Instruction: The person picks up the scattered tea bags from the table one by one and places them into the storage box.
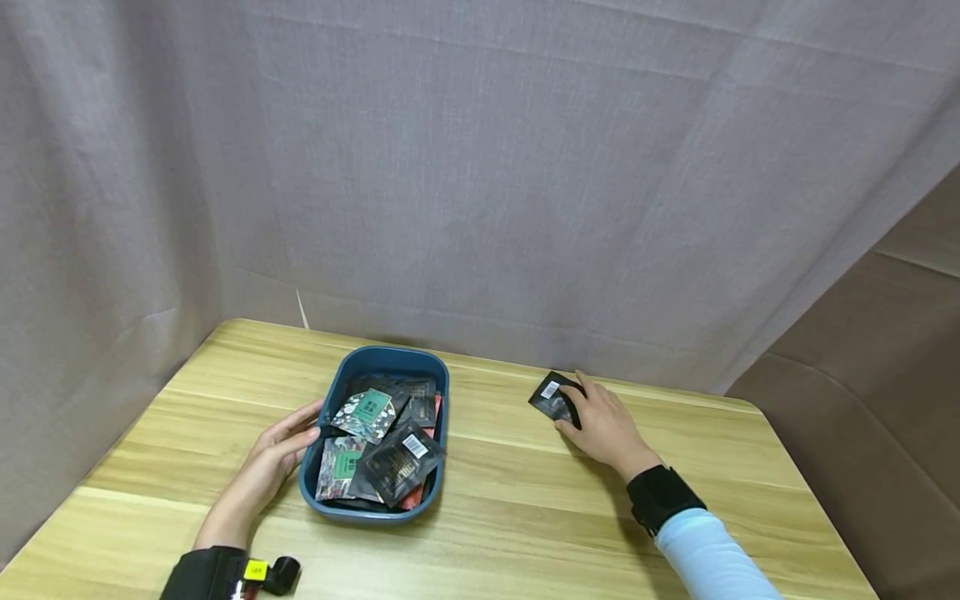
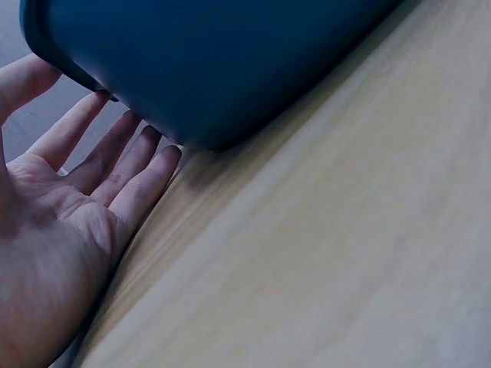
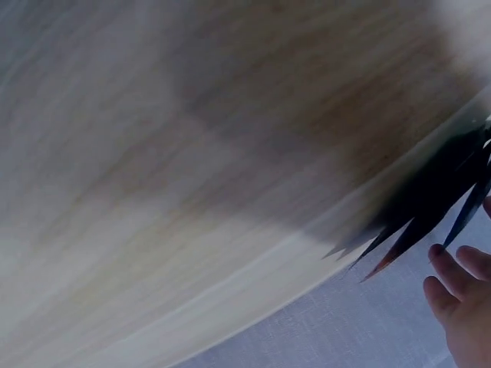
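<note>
A blue plastic bin (image 1: 446,400) holds a pile of flat sachets, some black and some patterned with green labels. My left hand (image 1: 281,454) rests against the bin's left side. In the left wrist view, its extended fingers (image 2: 126,172) touch the bin's outer wall (image 2: 192,69), with the thumb at the rim. Toward the back right of the table, my right hand (image 1: 603,421) holds a black sachet (image 1: 551,398) with a white barcode label between thumb and fingers. Several dark sachet corners (image 3: 418,218) fan out beside the right hand (image 3: 464,295) in the right wrist view.
The light wooden table (image 1: 517,508) has rounded far corners. A grey cloth (image 1: 480,183) hangs right behind its back edge, and brown cloth (image 1: 862,400) lies beyond the right side. One black sachet (image 1: 405,462) lies on top of the pile, near the bin's right rim.
</note>
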Tool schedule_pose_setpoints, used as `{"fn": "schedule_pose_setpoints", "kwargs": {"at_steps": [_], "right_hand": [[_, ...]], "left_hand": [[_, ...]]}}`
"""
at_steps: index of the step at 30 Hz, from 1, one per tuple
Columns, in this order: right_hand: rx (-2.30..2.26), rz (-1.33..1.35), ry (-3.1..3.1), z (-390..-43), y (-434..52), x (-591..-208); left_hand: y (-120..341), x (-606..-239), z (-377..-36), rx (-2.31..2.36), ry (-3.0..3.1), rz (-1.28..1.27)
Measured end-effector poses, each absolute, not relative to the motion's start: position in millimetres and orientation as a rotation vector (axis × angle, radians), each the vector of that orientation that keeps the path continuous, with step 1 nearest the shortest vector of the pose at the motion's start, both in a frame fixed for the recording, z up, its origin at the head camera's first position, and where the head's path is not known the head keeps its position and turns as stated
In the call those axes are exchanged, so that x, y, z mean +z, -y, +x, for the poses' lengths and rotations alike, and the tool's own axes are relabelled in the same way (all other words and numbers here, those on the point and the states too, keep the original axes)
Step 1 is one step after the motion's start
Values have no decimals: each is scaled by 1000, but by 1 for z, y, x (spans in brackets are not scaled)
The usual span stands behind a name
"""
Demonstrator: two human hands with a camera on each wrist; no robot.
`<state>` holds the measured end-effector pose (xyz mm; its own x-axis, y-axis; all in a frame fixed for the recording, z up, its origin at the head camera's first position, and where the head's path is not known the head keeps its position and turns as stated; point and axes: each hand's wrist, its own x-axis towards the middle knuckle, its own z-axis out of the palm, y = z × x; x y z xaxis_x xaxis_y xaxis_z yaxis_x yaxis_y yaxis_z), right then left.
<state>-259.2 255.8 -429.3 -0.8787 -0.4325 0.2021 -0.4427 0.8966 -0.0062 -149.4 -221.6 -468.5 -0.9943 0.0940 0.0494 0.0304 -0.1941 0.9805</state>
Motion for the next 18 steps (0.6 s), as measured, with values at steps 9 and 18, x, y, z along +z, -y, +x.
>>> {"fn": "schedule_pose_setpoints", "kwargs": {"at_steps": [9,18], "right_hand": [[110,708,2823,-259,-229,-420],[217,792,2757,-252,-164,-407]], "left_hand": [[221,-466,-149,2385,-1971,123],[221,-466,-149,2377,-1974,124]]}}
